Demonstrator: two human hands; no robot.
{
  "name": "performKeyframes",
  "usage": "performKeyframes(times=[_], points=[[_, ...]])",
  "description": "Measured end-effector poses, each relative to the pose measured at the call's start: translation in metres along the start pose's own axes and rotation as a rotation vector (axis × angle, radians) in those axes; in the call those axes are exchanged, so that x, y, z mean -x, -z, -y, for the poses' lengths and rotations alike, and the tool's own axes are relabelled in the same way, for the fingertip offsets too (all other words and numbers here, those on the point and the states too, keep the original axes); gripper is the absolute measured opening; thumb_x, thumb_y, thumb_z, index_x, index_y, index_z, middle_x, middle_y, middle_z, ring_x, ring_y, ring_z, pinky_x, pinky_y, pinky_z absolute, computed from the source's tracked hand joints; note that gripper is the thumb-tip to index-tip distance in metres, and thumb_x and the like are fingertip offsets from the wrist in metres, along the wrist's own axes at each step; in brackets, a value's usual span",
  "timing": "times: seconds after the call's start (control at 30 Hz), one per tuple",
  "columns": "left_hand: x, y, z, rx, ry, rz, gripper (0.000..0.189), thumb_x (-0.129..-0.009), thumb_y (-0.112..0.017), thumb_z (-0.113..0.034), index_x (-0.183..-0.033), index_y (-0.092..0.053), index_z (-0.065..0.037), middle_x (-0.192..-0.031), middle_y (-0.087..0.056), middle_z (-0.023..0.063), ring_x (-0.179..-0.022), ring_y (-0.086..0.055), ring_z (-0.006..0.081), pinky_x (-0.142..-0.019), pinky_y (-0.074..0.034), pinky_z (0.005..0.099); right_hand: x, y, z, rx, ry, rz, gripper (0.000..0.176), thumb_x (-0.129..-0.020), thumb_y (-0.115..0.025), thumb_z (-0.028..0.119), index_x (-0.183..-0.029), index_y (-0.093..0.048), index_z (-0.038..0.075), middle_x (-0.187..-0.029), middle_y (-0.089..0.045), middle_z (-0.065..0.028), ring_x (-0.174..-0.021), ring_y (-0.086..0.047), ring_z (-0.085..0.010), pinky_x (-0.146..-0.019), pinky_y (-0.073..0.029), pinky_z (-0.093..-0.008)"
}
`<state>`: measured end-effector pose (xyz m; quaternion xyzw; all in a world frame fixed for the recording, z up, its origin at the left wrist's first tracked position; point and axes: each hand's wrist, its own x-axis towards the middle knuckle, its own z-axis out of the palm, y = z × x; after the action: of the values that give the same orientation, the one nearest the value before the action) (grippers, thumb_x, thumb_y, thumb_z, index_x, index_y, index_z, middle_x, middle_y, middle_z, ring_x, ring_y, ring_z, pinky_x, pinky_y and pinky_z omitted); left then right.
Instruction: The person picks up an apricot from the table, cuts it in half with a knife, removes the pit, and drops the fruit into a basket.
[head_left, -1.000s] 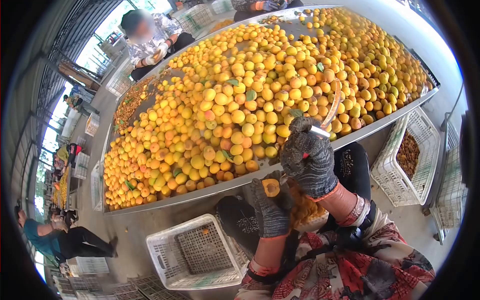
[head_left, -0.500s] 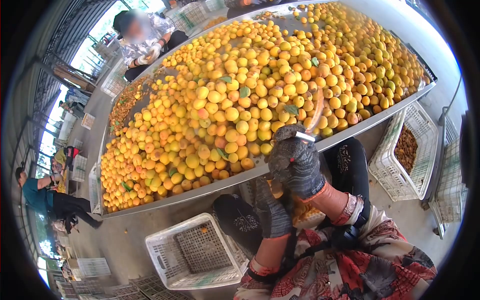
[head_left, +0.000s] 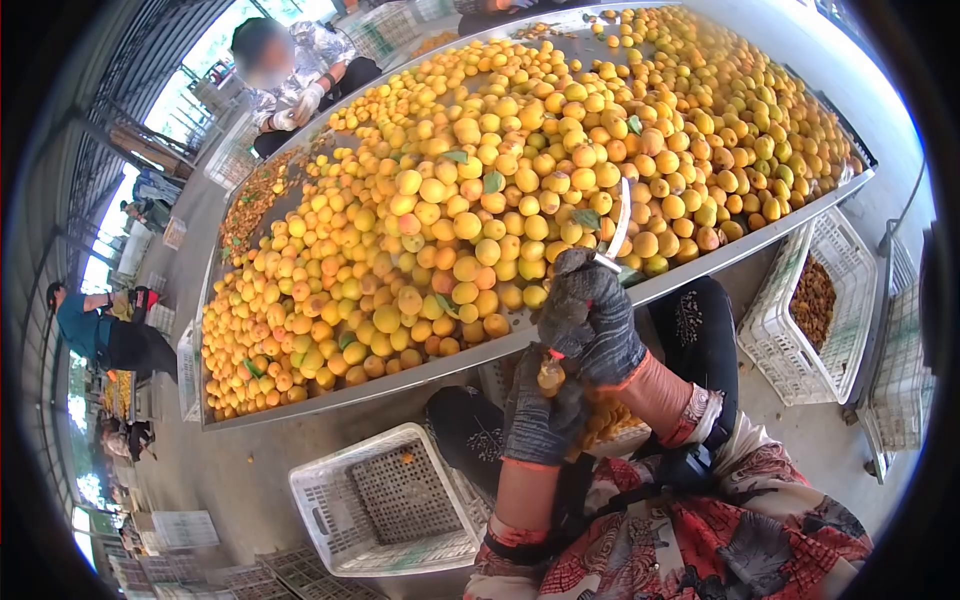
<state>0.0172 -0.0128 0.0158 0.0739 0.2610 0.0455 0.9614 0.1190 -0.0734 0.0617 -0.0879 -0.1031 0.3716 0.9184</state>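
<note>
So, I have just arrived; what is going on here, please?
A gloved person sits at a table heaped with yellow fruit. The left hand grips a small fruit piece; the right hand, close beside it, holds a curved tool that sticks out over the table. A white crate stands on the floor nearby.

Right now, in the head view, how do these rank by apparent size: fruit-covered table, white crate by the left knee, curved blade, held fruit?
1. Fruit-covered table
2. White crate
3. Curved blade
4. Held fruit, partly hidden
</note>
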Motion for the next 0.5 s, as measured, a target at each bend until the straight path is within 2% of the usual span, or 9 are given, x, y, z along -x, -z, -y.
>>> performKeyframes(times=[0.07,0.17,0.23,0.27,0.3,0.37,0.4,0.47,0.5], points=[[-0.002,0.002,0.006,-0.299,-0.303,-0.061,0.030,-0.087,-0.051,-0.028,-0.104,-0.052,-0.003,-0.090,-0.057,0.0091,-0.076,-0.057,0.0188,-0.064,-0.050,0.0277,-0.001,0.000,-0.001,0.030,-0.010,-0.042,0.020,-0.080,-0.053,0.011,-0.099,-0.047,0.006,-0.057,-0.044,-0.0006,-0.041,-0.038,-0.0115,-0.039,-0.033,-0.0243],[-0.002,-0.008,0.008,-0.339,-0.468,-0.208,0.029,-0.087,-0.050,-0.027,-0.104,-0.053,-0.004,-0.089,-0.057,0.0073,-0.075,-0.057,0.0174,-0.061,-0.051,0.0270,-0.010,-0.006,0.002,-0.014,0.048,-0.014,0.020,-0.080,-0.052,0.012,-0.099,-0.049,0.006,-0.057,-0.044,-0.0005,-0.041,-0.037,-0.0098,-0.038,-0.032,-0.0240],[0.000,-0.010,0.003,-0.325,-0.501,-0.275,0.030,-0.087,-0.051,-0.029,-0.103,-0.053,-0.003,-0.089,-0.057,0.0073,-0.075,-0.057,0.0172,-0.063,-0.051,0.0272,-0.014,-0.017,0.014,0.091,0.135,-0.061,0.018,-0.081,-0.053,0.013,-0.098,-0.051,0.006,-0.057,-0.043,0.0006,-0.040,-0.035,-0.0083,-0.037,-0.031,-0.0234],[0.001,-0.012,0.001,-0.313,-0.527,-0.344,0.032,-0.087,-0.052,-0.030,-0.102,-0.053,-0.002,-0.089,-0.058,0.0073,-0.075,-0.057,0.0170,-0.065,-0.051,0.0274,-0.012,-0.020,0.023,0.182,0.091,-0.009,0.016,-0.081,-0.054,0.014,-0.096,-0.054,0.006,-0.061,-0.049,-0.0007,-0.046,-0.045,-0.0104,-0.043,-0.038,-0.0239],[0.002,-0.015,0.001,-0.312,-0.527,-0.342,0.032,-0.087,-0.052,-0.030,-0.102,-0.053,-0.002,-0.089,-0.058,0.0073,-0.075,-0.057,0.0170,-0.065,-0.051,0.0274,-0.011,-0.019,0.022,0.183,0.091,-0.007,0.016,-0.081,-0.054,0.014,-0.096,-0.054,0.006,-0.061,-0.049,-0.0007,-0.046,-0.045,-0.0104,-0.043,-0.038,-0.0239],[0.000,-0.022,0.004,-0.171,-0.581,-0.311,0.032,-0.087,-0.051,-0.030,-0.101,-0.054,-0.002,-0.087,-0.058,0.0076,-0.075,-0.058,0.0173,-0.067,-0.051,0.0262,-0.005,-0.015,0.021,0.116,-0.196,-0.102,0.020,-0.082,-0.054,0.015,-0.099,-0.056,0.005,-0.074,-0.056,-0.0038,-0.063,-0.055,-0.0145,-0.058,-0.046,-0.0241],[-0.001,-0.018,0.002,-0.170,-0.570,-0.299,0.032,-0.087,-0.051,-0.030,-0.101,-0.054,-0.002,-0.087,-0.058,0.0076,-0.075,-0.058,0.0173,-0.067,-0.051,0.0262,0.009,-0.010,0.020,1.001,-0.204,0.051,0.025,-0.082,-0.055,0.015,-0.104,-0.055,0.004,-0.090,-0.059,-0.0087,-0.084,-0.057,-0.0192,-0.075,-0.046,-0.0265],[-0.003,-0.007,-0.003,-0.147,-0.331,-0.208,0.033,-0.086,-0.051,-0.032,-0.100,-0.055,-0.003,-0.086,-0.059,0.0069,-0.075,-0.058,0.0168,-0.067,-0.050,0.0253,0.024,-0.019,0.021,2.001,0.242,0.560,0.028,-0.080,-0.057,0.016,-0.106,-0.055,0.004,-0.097,-0.058,-0.0118,-0.089,-0.057,-0.0234,-0.077,-0.045,-0.0304],[-0.004,-0.009,0.000,-0.151,-0.317,-0.196,0.033,-0.086,-0.051,-0.032,-0.100,-0.055,-0.003,-0.086,-0.059,0.0069,-0.075,-0.058,0.0168,-0.067,-0.050,0.0253,0.030,-0.012,0.018,2.015,0.250,0.545,0.028,-0.080,-0.057,0.016,-0.106,-0.055,0.004,-0.097,-0.058,-0.0118,-0.089,-0.057,-0.0234,-0.077,-0.045,-0.0304]])
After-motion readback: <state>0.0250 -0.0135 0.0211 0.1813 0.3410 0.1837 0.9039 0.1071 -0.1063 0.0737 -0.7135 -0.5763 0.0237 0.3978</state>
